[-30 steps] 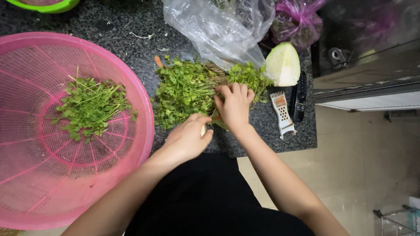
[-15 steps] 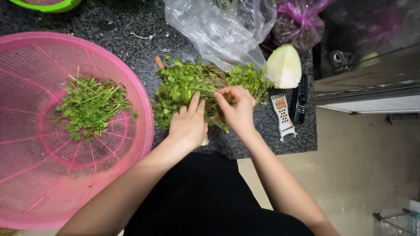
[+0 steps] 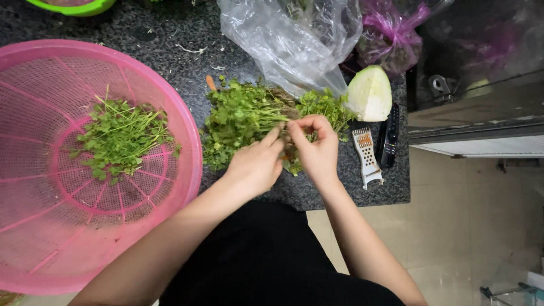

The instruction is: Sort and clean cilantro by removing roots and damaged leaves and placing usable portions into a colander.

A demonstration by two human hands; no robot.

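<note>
A heap of green leafy herbs (image 3: 241, 116) lies on the dark speckled counter (image 3: 164, 56). My left hand (image 3: 255, 164) and my right hand (image 3: 314, 147) meet at the heap's near edge, fingertips pinched together on a small bunch of herb stems (image 3: 290, 133) between them. A large pink mesh basket (image 3: 34, 226) sits to the left with a smaller pile of picked herbs (image 3: 122, 136) in its middle.
A clear plastic bag (image 3: 289, 39) lies behind the heap, a purple bag (image 3: 391, 37) beyond it. A cut pale-green cabbage piece (image 3: 371, 93), a small grater (image 3: 366, 156) and a black-handled tool (image 3: 389, 136) lie at the right. The counter edge drops to tiled floor (image 3: 476, 226). A green bowl rim (image 3: 73, 7) shows top left.
My left hand has moved up from the counter's near edge to the heap and now meets the right hand on a bunch of stems. The basket pile looks the same.
</note>
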